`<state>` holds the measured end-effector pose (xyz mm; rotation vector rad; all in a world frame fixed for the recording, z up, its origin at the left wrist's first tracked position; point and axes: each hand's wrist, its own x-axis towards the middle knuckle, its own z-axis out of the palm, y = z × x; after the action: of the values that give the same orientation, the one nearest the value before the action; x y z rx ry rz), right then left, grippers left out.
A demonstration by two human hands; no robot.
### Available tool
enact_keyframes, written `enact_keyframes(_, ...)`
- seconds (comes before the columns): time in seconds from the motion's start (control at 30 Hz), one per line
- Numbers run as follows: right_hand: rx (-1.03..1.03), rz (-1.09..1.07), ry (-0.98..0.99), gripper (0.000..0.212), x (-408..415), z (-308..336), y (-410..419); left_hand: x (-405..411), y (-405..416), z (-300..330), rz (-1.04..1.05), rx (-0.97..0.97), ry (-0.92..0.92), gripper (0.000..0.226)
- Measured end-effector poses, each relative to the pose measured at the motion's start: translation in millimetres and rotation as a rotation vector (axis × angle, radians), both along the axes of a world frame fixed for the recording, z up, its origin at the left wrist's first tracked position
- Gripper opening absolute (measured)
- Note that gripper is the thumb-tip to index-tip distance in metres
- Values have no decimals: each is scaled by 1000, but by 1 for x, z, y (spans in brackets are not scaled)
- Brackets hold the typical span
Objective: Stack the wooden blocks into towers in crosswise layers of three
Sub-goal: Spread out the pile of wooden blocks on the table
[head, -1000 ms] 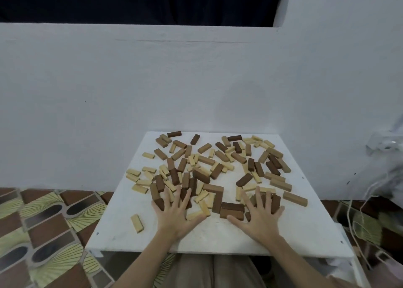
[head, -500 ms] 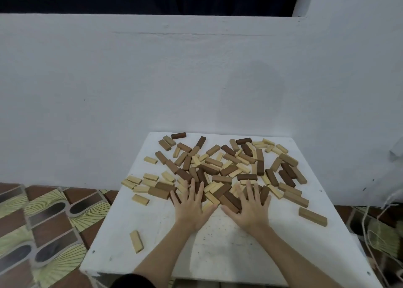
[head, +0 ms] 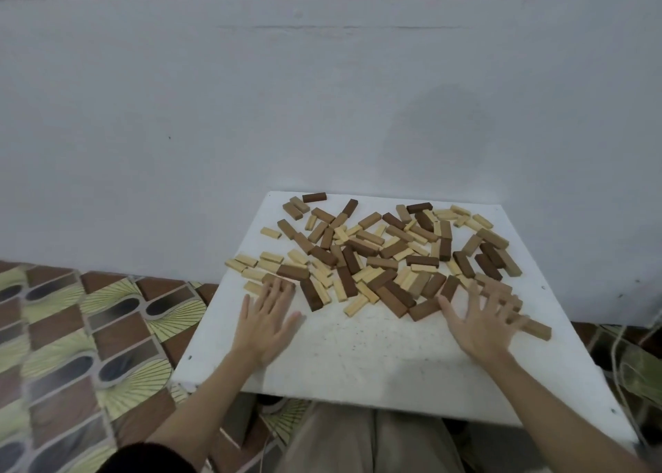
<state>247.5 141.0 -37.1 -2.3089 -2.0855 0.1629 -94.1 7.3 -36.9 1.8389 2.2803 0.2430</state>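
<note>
Blocks of light and dark wood (head: 379, 257) lie scattered across the white square table (head: 358, 358); left hand (head: 267, 320) and right hand (head: 481, 324) rest flat, fingers spread, gripping nothing. Edge pieces could be swept off.

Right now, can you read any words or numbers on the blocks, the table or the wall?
None: no words, numbers or signs can be read.
The wooden blocks show bare wood.
The white table has only dark specks.
The wall is blank.
</note>
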Motion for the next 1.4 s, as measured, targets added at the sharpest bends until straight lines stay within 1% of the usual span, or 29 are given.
enact_keyframes(0.1,7,26,55,92,-2,-5,0,5,11,-3,65,29,-4,68)
enact_keyframes(0.2,32,105,135,85,-11,-5,8,15,32,-6,39,46,28,72)
enact_keyframes(0.23,23,130,143,86,-15,-5,12,19,42,-7,20,45,42,74)
enact_keyframes(0.33,10,193,144,105,-27,-7,20,29,65,-11,-34,42,47,80)
enact_keyframes(0.4,6,219,179,120,-35,-8,25,35,78,-14,-57,56,49,86)
enact_keyframes(0.43,2,232,198,125,-39,-8,26,37,82,-15,-64,61,52,90)
enact_keyframes(0.5,0,241,234,125,-43,-9,32,41,93,-14,-76,70,23,96)
enact_keyframes(0.57,14,265,253,125,-44,-7,37,43,101,-9,-107,91,-9,97)
enact_keyframes(0.6,34,268,255,121,-42,-4,41,41,105,-5,-102,117,-17,96)
enact_keyframes(0.67,67,245,245,103,-36,3,54,28,114,1,-3,184,1,89)
enact_keyframes(0.73,100,185,181,90,-24,12,67,6,118,6,178,205,24,81)
enact_keyframes(0.77,120,149,147,87,-17,14,73,-6,118,7,283,187,27,77)
enact_keyframes(0.8,130,110,129,87,-9,16,78,-16,116,7,386,155,30,74)
enact_keyframes(0.87,123,36,108,95,6,13,86,-32,108,3,543,86,0,73)
enact_keyframes(0.93,57,-14,98,97,17,8,93,-35,103,-2,619,43,-68,74)
enact_keyframes(1.0,6,-23,105,90,20,3,95,-34,101,-8,595,29,-118,72)
enact_keyframes(1.1,21,23,108,87,16,-2,96,-35,108,-19,451,57,-83,70)
enact_keyframes(1.17,92,62,143,96,9,-4,99,-30,117,-22,341,58,-72,74)
enact_keyframes(1.23,85,106,157,105,1,-6,102,-21,126,-21,270,58,-101,76)
enact_keyframes(1.27,63,129,146,107,-3,-6,103,-17,130,-21,225,63,-103,82)
enact_keyframes(1.33,53,160,117,115,-10,-6,102,-12,136,-19,154,61,-73,103)
enact_keyframes(1.4,69,172,106,119,-13,-5,103,-12,137,-20,127,45,-37,110)
